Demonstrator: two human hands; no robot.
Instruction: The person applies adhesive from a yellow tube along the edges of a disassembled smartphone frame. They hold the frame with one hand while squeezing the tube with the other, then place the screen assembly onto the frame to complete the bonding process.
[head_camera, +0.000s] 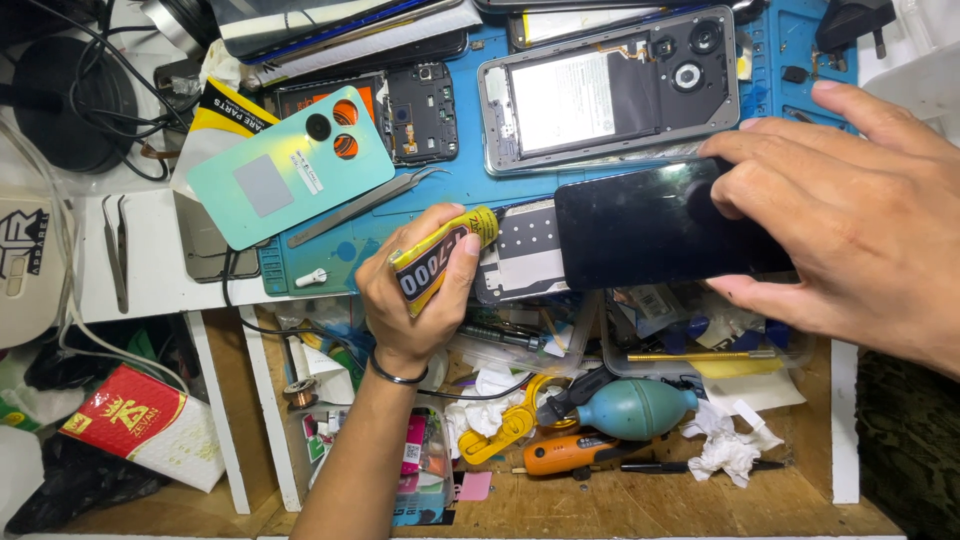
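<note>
Left hand: the left hand (418, 290), at centre frame, is clenched around a yellow glue tube (443, 255), nozzle end pointing up and right toward the phone.
Right hand: the right hand (850, 205), at the right of the frame, grasps a black phone (650, 225) by its right end, fingers above and thumb below, screen side up.
Phone position: centre right, over the lower edge of the blue work mat (520, 185), partly covering a bare phone frame (520, 250).
Nearby: an opened phone (610, 90) at upper centre, a mint back cover (290, 165) at upper left, tweezers (365, 205) between them, a teal dust blower (635, 408) in the open drawer below.
Risk: too firm a squeeze would likely smear glue onto the screen; the one-ended hold could let the phone tip into the drawer.
</note>
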